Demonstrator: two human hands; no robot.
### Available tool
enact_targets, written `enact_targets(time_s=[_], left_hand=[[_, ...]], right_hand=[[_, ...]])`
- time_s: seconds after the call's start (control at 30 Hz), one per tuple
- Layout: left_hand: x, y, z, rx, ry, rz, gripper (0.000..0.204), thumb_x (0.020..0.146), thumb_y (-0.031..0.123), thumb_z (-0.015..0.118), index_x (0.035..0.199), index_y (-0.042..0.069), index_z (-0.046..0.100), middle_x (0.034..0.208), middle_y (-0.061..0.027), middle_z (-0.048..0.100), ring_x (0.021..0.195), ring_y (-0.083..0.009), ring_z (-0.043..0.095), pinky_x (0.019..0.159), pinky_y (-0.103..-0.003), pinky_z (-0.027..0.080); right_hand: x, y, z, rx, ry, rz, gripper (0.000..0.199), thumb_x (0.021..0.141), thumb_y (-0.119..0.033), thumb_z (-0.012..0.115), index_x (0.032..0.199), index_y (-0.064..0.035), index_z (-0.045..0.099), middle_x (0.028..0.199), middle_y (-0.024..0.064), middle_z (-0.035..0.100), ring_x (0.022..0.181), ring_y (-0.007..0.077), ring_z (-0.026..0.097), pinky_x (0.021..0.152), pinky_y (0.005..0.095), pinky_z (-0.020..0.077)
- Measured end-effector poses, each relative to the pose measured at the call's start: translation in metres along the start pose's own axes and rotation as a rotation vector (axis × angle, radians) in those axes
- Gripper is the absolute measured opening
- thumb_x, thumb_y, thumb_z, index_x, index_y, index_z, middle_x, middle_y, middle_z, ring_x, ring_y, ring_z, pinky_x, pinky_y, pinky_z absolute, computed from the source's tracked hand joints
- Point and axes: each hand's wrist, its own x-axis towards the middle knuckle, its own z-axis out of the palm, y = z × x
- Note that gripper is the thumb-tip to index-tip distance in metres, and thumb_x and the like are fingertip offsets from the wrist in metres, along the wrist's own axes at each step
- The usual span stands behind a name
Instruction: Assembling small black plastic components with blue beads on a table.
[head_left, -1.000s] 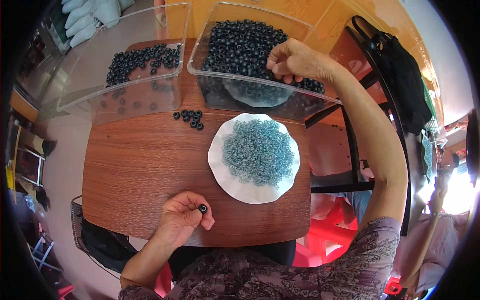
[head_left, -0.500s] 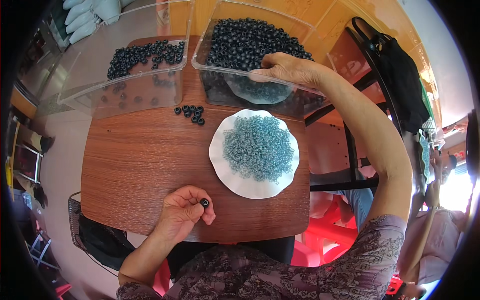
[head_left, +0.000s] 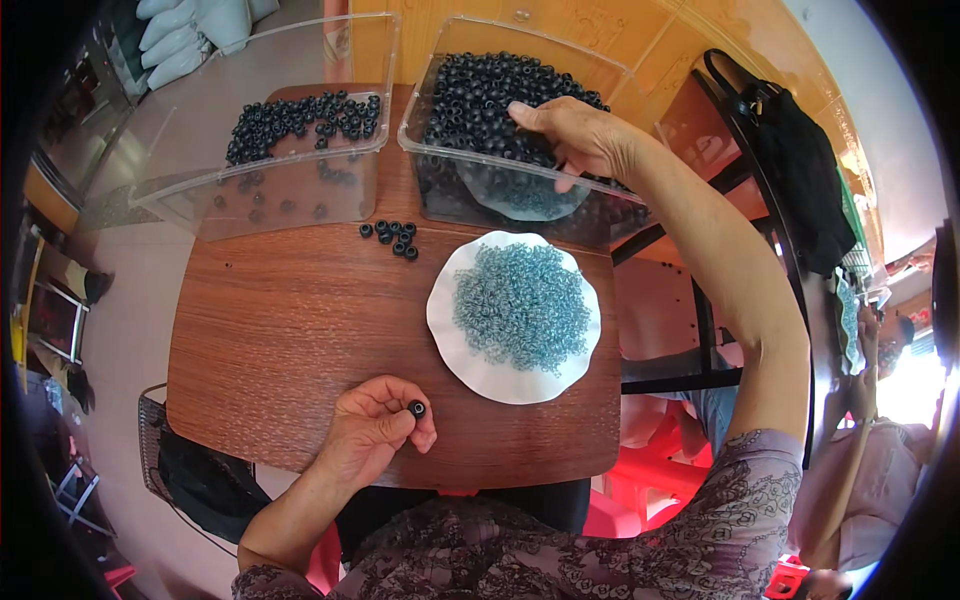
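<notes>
Near the front edge of the table, my left hand pinches a single round black bead, its hole facing up, between thumb and fingertips. My right hand reaches over the front wall of the right clear plastic bin, among a heap of black beads. Its thumb and fingers are apart, and I see nothing held between them. Closer to me stands a white scalloped plate piled with tiny translucent blue-green beads. Several loose black beads lie on the wood left of the plate.
A second clear bin at the back left holds fewer black beads. The brown wooden table carries everything. To its right are a black metal frame, a red stool and a hanging black bag. Another person's arm shows far right.
My right hand has opened its fingers over the heap, its thumb lifting away. The left hand keeps its bead. The whole view has shifted slightly, so the bins and plate appear a little lower.
</notes>
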Motion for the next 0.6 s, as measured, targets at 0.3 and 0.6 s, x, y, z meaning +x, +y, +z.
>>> enact_targets(time_s=[0.3,0.6], left_hand=[[0.0,-0.002,-0.001,-0.01,-0.009,0.002,0.023,0.078,0.011,0.064,0.094,-0.002,0.054,0.078,-0.0146,0.058,0.064,-0.0204,0.054,0.06,-0.037,0.041],[0.001,-0.002,-0.002,-0.005,-0.019,0.015,0.022,0.079,0.009,0.063,0.094,-0.002,0.053,0.079,-0.0153,0.058,0.063,-0.0208,0.053,0.06,-0.037,0.041]], right_hand=[[0.019,0.007,-0.004,0.134,-0.047,-0.121,0.061,0.087,-0.037,0.053,0.127,0.0066,0.037,0.136,0.0296,0.023,0.11,0.0464,0.042,0.063,0.0457,0.0564],[0.007,0.007,-0.001,0.092,-0.023,-0.168,0.039,0.083,-0.012,0.057,0.118,0.0035,0.049,0.094,0.0136,0.053,0.083,0.0228,0.055,0.054,0.0385,0.0569]])
